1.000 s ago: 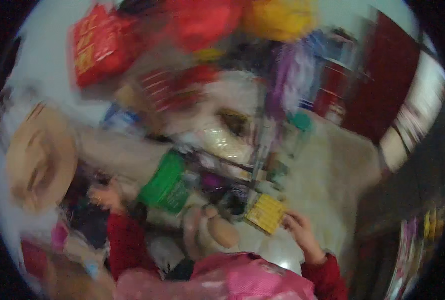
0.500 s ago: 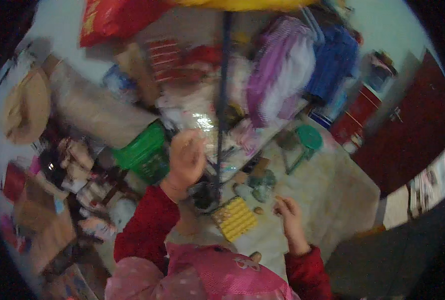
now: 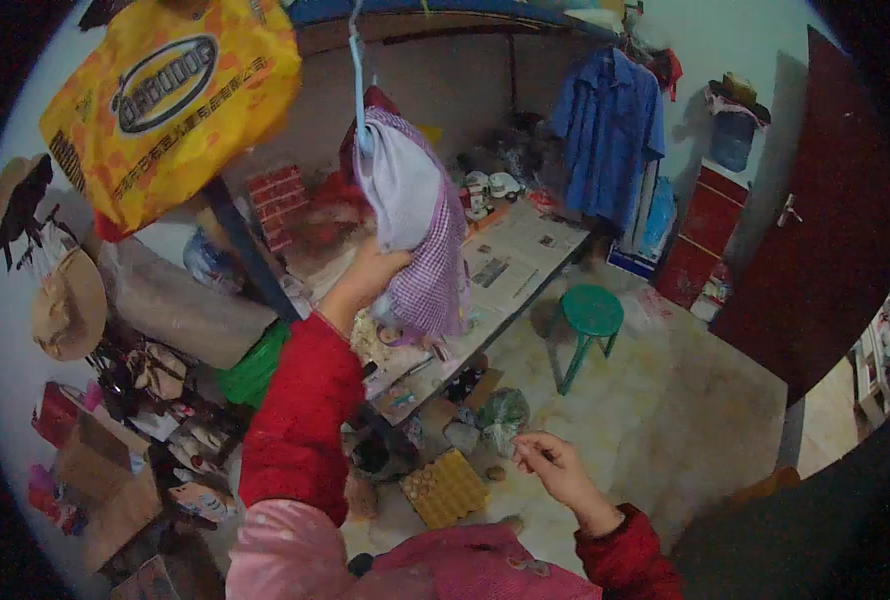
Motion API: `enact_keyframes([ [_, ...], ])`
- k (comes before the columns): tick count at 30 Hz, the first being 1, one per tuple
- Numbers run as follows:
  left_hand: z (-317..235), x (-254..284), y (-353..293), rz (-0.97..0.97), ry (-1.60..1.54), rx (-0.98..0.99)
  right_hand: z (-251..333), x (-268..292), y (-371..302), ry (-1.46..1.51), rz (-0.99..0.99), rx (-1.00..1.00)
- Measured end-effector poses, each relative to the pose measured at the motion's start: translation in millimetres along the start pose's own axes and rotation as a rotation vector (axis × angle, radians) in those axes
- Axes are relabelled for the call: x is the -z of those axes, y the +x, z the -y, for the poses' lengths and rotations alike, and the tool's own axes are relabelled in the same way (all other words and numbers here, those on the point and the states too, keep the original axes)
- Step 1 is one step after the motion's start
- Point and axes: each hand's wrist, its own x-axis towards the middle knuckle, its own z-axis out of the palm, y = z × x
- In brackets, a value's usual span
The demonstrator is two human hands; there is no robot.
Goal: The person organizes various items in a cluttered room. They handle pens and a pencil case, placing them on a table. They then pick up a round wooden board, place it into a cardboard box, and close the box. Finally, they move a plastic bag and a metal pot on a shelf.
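Note:
A purple checked cloth [image 3: 435,270] with a pale grey-white section hangs from a light blue hanger [image 3: 356,60] in front of me. My left hand [image 3: 370,275], arm stretched forward, grips the cloth's left side, with some fingers hidden. Lower and to the right, my right hand [image 3: 557,468] is raised above the floor, thumb and fingertips pinched together. Whatever they hold, if anything, is too small to make out. Below it, nearer me, lies a yellow egg tray [image 3: 447,490] with a few round brownish things in its left part.
A yellow printed bag [image 3: 180,110] hangs upper left beside a dark post [image 3: 250,245]. Behind the cloth stands a newspaper-covered bed or table [image 3: 515,260]. A green stool [image 3: 592,315], a knotted plastic bag [image 3: 503,415] and cardboard boxes [image 3: 115,485] stand around. A blue shirt [image 3: 610,135] hangs farther back.
My left hand has gone from empty air up to the hanging cloth and taken hold of it. My view has swung, so the yellow bag shows more fully. The right hand stays pinched.

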Motion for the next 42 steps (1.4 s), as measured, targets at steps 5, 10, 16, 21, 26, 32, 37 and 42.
enact_keyframes([
  [5,-3,74,5,-0.695,0.304,-0.223,-6,79,53,-0.18,0.068,0.049],
  [10,-56,10,3,-1.232,0.238,-0.641,33,143,128,-0.154,0.171,0.037],
  [16,-141,-76,14,-0.926,0.912,-1.074,65,190,234,-0.421,0.391,0.291],
  [21,-211,-118,124,-0.73,1.154,-1.051,166,246,332,-0.625,0.244,0.569],
  [26,-240,-76,241,-0.706,1.553,-0.886,285,250,489,-0.868,0.158,1.23],
  [32,-210,-78,375,-0.699,1.908,-0.633,387,292,635,-1.128,-0.166,1.439],
  [37,-207,-79,443,-0.732,2.111,-0.333,439,300,734,-1.051,-0.379,1.508],
  [42,-187,-87,457,-0.819,1.962,-0.275,422,332,827,-0.884,-0.705,2.249],
])
